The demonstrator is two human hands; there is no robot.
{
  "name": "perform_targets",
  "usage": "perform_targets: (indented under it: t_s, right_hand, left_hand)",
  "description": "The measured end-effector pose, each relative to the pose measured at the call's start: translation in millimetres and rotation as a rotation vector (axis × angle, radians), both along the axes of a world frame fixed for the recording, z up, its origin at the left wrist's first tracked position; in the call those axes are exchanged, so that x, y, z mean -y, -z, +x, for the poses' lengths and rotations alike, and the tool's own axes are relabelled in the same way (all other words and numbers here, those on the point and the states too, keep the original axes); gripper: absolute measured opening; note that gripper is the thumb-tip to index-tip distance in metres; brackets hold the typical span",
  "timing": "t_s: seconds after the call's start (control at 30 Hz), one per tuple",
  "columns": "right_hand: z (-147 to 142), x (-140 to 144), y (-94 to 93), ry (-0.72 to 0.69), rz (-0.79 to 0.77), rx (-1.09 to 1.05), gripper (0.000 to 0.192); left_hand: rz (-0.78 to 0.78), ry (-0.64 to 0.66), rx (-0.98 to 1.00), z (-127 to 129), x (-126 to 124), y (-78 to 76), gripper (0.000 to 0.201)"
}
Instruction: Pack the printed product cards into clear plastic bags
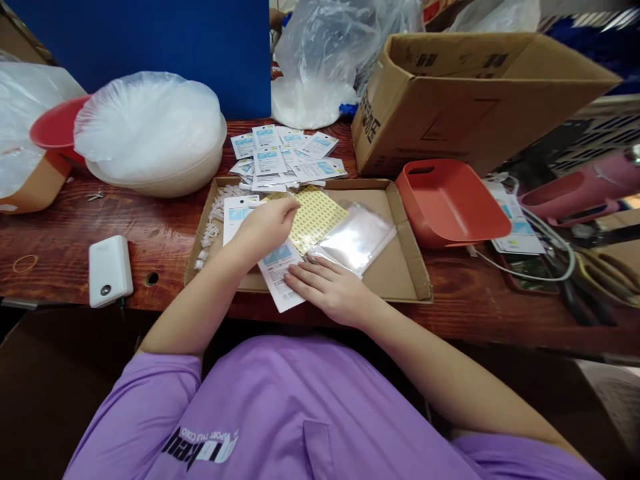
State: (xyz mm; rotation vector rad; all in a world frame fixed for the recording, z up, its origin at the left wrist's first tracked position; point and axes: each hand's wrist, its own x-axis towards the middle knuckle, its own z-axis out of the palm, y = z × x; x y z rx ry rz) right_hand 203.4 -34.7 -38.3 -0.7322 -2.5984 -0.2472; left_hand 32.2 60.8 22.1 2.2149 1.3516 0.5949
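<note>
Two hands over the shallow brown cardboard tray [407, 263]. My left hand [267, 227] hangs with fingertips drawn together at the near edge of the yellow gridded sticker sheet [317, 213]; whether they pinch a sticker I cannot tell. My right hand [333, 287] lies flat, fingers slightly spread, pressing down the white printed card with a blue panel [280, 270]. That card sits under both hands and its near corner overhangs the tray's front edge toward me.

Just beyond my right fingertips: a stack of clear plastic sleeves [355, 237], touching the sticker sheet's right edge. Left of my left hand: a second white card [235, 217] and a scatter of small white plastic pieces [213, 223] along the tray's left wall.

Bare tray floor lies right of my right hand, up to the right wall. Past the tray's far edge, a pile of finished blue-and-white cards [285, 157]. Right of the tray, close beside its wall, a red-orange plastic bin [450, 203]. Well left of my left hand, a white power bank [110, 270] on the dark red wooden table [65, 227].
</note>
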Motion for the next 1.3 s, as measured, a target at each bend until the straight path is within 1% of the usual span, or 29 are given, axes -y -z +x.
perform_targets:
  t_s: [0.07,0.1,0.17,0.2,0.27,0.33,0.4,0.43,0.5,0.57,0.63,0.67,0.73,0.8,0.87,0.9,0.93,0.97,1.03,1.07,1.1,1.2,1.3]
  right_hand:
    - [17,8,4.4,0.067,0.042,-0.011,0.037]
    - [22,9,4.9,0.090,0.075,-0.021,0.036]
    - [21,4,1.1,0.116,0.138,-0.041,0.034]
    - [16,-1,-3.3,0.118,0.157,-0.050,0.033]
    - [-2,-16,-14.8,0.101,0.159,-0.057,0.032]
    - [-27,-36,-25.4,0.078,0.094,-0.036,0.033]
    - [-54,-57,-30.5,0.080,-0.027,0.027,0.036]
    - [-66,-66,-30.8,0.065,-0.110,0.087,0.034]
    - [-80,-78,-28.4,0.023,-0.244,0.178,0.035]
    - [-77,-77,-24.2,0.032,-0.288,0.174,0.038]
    - [-55,-62,-19.3,0.080,-0.236,0.092,0.041]
    - [-38,-49,-16.4,0.071,-0.185,0.061,0.041]
    - [3,-19,-8.8,0.097,-0.059,-0.046,0.039]
    - [44,15,1.0,0.130,0.011,-0.147,0.043]
    - [75,46,12.0,0.164,-0.008,-0.215,0.049]
    - [87,59,17.3,0.205,-0.027,-0.223,0.051]
    - [94,69,22.0,0.245,-0.039,-0.226,0.052]
    - [99,77,25.8,0.287,-0.048,-0.222,0.052]
    - [103,86,30.6,0.365,-0.059,-0.211,0.048]
    - [104,87,31.5,0.396,-0.067,-0.209,0.045]
    - [104,88,31.7,0.427,-0.077,-0.209,0.043]
    - [105,85,30.8,0.523,-0.097,-0.204,0.041]
    - [108,81,31.8,0.610,-0.070,-0.192,0.041]
  left_hand:
    - [-0.029,0.086,-0.086,26,-12,-4.7,0.030]
    - [-0.014,0.099,-0.121,37,-17,-9.4,0.029]
    - [0.070,0.065,-0.134,51,-23,-24.4,0.027]
    - [0.129,0.027,-0.107,52,-24,-34.3,0.027]
    - [0.242,-0.044,-0.021,42,-21,-55.9,0.027]
    - [0.331,-0.089,0.045,23,-14,-73.6,0.029]
    - [0.342,-0.138,0.053,0,-6,-81.5,0.031]
    - [0.321,-0.166,0.040,-10,-2,-81.0,0.032]
    - [0.245,-0.212,-0.004,-28,3,-72.2,0.032]
    - [0.175,-0.242,-0.046,-38,5,-56.9,0.031]
    - [0.126,-0.239,-0.093,-40,6,-39.9,0.030]
    - [0.107,-0.221,-0.124,-37,7,-31.9,0.031]
    - [0.069,-0.150,-0.191,-20,9,-17.8,0.032]
    - [0.008,-0.043,-0.263,7,11,-6.6,0.033]
    - [-0.084,0.047,-0.363,42,11,2.9,0.035]
    - [-0.131,0.067,-0.415,59,9,7.4,0.036]
    - [-0.162,0.058,-0.448,76,5,12.0,0.037]
    - [-0.182,0.039,-0.477,92,1,16.7,0.043]
    - [-0.237,-0.022,-0.544,116,-11,25.3,0.067]
    - [-0.269,-0.039,-0.565,125,-17,28.9,0.073]
    - [-0.305,-0.048,-0.579,132,-22,31.6,0.074]
    - [-0.337,-0.049,-0.557,139,-32,34.8,0.061]
    - [-0.288,-0.073,-0.475,133,-31,32.8,0.048]
